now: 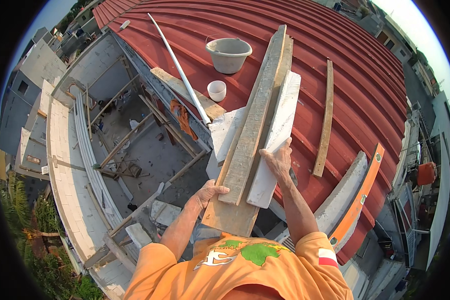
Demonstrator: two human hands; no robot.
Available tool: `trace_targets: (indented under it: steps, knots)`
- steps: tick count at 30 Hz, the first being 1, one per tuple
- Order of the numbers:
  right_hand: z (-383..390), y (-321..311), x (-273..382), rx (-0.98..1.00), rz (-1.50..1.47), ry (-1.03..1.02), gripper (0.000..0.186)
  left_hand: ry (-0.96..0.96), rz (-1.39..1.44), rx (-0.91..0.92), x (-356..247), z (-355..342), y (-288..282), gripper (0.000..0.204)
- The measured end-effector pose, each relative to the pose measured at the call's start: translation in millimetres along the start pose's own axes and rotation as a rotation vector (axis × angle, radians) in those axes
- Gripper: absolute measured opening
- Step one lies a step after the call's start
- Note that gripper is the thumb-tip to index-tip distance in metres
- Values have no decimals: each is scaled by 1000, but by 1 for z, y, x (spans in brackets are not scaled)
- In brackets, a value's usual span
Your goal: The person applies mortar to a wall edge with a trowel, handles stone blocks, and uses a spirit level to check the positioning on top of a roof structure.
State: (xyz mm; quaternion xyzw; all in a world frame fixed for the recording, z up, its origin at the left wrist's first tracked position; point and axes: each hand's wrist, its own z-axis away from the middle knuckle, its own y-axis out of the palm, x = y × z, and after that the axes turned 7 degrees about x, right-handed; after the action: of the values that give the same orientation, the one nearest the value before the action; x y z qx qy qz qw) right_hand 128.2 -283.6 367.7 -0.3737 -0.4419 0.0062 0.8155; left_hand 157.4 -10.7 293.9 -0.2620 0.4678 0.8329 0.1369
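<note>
My left hand (208, 194) grips the left edge of a stack of wooden boards: a wide plank (228, 220) beneath a narrower grey, weathered board (252, 125). My right hand (280, 157) holds a long white slab (285, 115), fingers wrapped over its right side, which lies along the stack's right. Another white piece (226, 131) lies under the boards on the left. The boards point away from me, up the red corrugated roof (360, 100).
A grey bucket (229, 62), white cup (216, 91), white pipe (179, 67) and plank (185, 87) are on the roof. A batten (323, 125), orange level (360, 192) and curved concrete strip (340, 187) lie right. Left drops into an unfinished room with wooden props (122, 140), beside a block wall (60, 170).
</note>
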Motion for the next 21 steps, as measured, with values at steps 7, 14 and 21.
trace_targets:
  steps: [7,14,21]
  knots:
    - [-13,-47,-18,42,-745,-6,67,16,55,1,-5,1,4,62]
    - [-36,-110,-61,125,-838,23,32,48,-18,-59,0,-3,1,69]
    - [-23,-143,-82,125,-868,-91,36,25,-5,-105,-9,0,18,69]
